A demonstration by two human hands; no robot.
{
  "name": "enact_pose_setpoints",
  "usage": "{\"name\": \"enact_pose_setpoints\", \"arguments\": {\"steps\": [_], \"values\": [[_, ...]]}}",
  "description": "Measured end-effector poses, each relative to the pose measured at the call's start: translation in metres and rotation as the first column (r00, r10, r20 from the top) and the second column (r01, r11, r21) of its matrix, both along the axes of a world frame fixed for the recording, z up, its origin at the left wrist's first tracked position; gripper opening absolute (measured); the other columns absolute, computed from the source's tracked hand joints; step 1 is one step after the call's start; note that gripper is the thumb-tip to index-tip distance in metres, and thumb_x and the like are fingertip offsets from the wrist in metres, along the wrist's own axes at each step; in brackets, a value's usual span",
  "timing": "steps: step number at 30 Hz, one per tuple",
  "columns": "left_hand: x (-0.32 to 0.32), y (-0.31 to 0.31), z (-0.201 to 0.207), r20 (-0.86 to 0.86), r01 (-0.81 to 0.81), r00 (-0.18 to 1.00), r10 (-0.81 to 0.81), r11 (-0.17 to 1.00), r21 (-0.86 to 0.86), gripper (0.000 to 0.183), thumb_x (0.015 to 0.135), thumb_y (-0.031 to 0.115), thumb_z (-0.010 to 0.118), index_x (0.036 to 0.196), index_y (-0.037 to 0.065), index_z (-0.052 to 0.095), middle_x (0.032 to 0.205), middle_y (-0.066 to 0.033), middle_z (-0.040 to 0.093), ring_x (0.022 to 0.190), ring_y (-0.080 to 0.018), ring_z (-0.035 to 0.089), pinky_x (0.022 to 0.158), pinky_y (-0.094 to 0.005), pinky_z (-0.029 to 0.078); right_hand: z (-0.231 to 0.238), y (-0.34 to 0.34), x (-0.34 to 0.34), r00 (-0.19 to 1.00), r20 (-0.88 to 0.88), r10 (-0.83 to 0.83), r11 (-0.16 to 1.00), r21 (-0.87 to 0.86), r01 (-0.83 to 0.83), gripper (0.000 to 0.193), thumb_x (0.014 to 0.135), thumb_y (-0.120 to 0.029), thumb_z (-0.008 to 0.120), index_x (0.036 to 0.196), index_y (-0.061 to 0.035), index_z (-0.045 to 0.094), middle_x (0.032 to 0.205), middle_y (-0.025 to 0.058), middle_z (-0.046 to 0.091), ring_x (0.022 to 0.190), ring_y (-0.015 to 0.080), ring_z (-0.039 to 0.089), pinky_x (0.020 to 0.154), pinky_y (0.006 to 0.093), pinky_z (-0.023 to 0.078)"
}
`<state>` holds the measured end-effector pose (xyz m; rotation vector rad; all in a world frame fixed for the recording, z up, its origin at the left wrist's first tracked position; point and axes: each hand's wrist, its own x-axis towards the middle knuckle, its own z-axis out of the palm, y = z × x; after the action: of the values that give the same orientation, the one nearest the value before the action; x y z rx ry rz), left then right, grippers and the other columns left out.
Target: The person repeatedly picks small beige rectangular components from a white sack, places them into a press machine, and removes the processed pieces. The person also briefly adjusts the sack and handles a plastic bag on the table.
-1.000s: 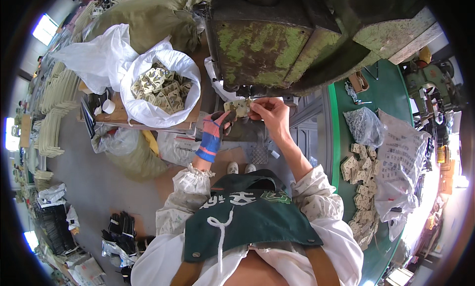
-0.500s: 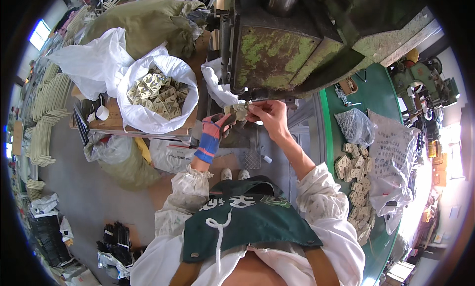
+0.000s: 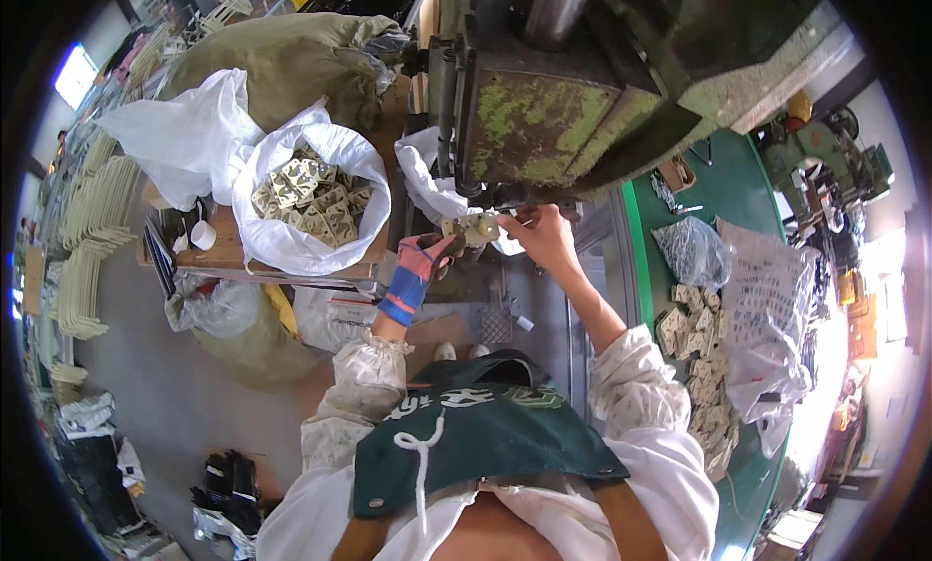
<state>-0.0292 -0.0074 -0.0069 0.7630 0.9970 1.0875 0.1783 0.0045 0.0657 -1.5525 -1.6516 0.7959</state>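
My left hand (image 3: 420,258), in a pink and blue glove, is closed on a cream-yellow metal bracket (image 3: 473,229) just below the head of a green press (image 3: 539,124). At the bracket's right side is my bare right hand (image 3: 540,233), its thumb and fingers pinched together. Whatever sits in that pinch is too small or too hidden to name. To the left, a white sack (image 3: 311,255) stands open on a wooden bench, filled with similar cream brackets (image 3: 316,197).
On the right, a green-topped table (image 3: 752,197) carries loose brackets (image 3: 694,333), a clear bag of small metal parts (image 3: 694,250) and a flattened printed sack (image 3: 767,309). A big olive sack (image 3: 291,61) lies behind the white one. Another bag (image 3: 252,338) sits below the bench.
The bracket now shows more of its face beneath the press. My right hand has shifted a little to the right, while my left hand keeps its hold.
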Motion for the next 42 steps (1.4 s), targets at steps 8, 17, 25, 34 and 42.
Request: {"name": "enact_pose_setpoints", "arguments": {"steps": [8, 17, 25, 34, 42], "values": [[-0.013, -0.002, -0.007, -0.117, -0.099, 0.988, 0.096, 0.995, -0.023, 0.025, 0.078, 0.028, 0.072, 0.071, 0.005, 0.063, 0.056, 0.0016, 0.052, 0.044, -0.0062, 0.044, 0.042, -0.0212, 0.028, -0.022, 0.000, -0.005, 0.791, -0.606, -0.083, 0.908, -0.373, -0.190, 0.030, 0.078, -0.020, 0.072, 0.094, 0.0001, 0.057, 0.084, 0.0089, 0.064, 0.075, 0.0175, 0.067, 0.065, 0.0266, 0.053], [-0.009, 0.001, 0.019, -0.208, -0.096, 0.975, 0.078, 0.992, -0.081, 0.024, 0.079, 0.028, 0.069, 0.080, 0.004, 0.065, 0.061, 0.0004, 0.056, 0.046, -0.0069, 0.046, 0.043, -0.0210, 0.033, -0.018, -0.006, -0.015, 0.793, -0.600, -0.109, 0.909, -0.383, -0.165, 0.027, 0.079, -0.014, 0.071, 0.094, 0.0021, 0.055, 0.086, 0.0100, 0.065, 0.076, 0.0172, 0.067, 0.064, 0.0248, 0.054], [-0.010, 0.018, -0.001, -0.173, -0.025, 0.985, 0.020, 0.999, -0.027, 0.025, 0.076, 0.022, 0.074, 0.084, -0.001, 0.067, 0.069, -0.0016, 0.062, 0.062, -0.0086, 0.057, 0.053, -0.0227, 0.044, -0.029, -0.005, -0.023, 0.721, -0.670, -0.177, 0.884, -0.430, -0.183, 0.031, 0.079, -0.011, 0.070, 0.100, 0.0050, 0.053, 0.087, 0.0117, 0.065, 0.075, 0.0171, 0.067, 0.063, 0.0238, 0.056], [-0.018, 0.005, -0.002, -0.267, 0.018, 0.963, -0.031, 0.999, -0.051, 0.024, 0.080, 0.027, 0.069, 0.084, 0.004, 0.067, 0.072, -0.0020, 0.063, 0.065, -0.0103, 0.060, 0.056, -0.0248, 0.048, -0.032, -0.017, -0.035, 0.611, -0.737, -0.288, 0.910, -0.410, -0.067, 0.036, 0.078, -0.005, 0.069, 0.102, 0.0065, 0.045, 0.084, 0.0146, 0.064, 0.067, 0.0187, 0.065, 0.059, 0.0287, 0.057], [-0.023, 0.013, -0.032, -0.395, 0.122, 0.919, -0.015, 0.961, 0.247, 0.019, 0.082, 0.011, 0.063, 0.101, 0.009, 0.067, 0.080, -0.0005, 0.060, 0.067, -0.0084, 0.059, 0.057, -0.0239, 0.049, -0.033, -0.021, -0.035, 0.590, -0.757, -0.283, 0.925, -0.378, -0.042, 0.034, 0.076, -0.005, 0.072, 0.096, 0.0068, 0.048, 0.084, 0.0157, 0.064, 0.069, 0.0198, 0.065, 0.060, 0.0275, 0.057]]}}
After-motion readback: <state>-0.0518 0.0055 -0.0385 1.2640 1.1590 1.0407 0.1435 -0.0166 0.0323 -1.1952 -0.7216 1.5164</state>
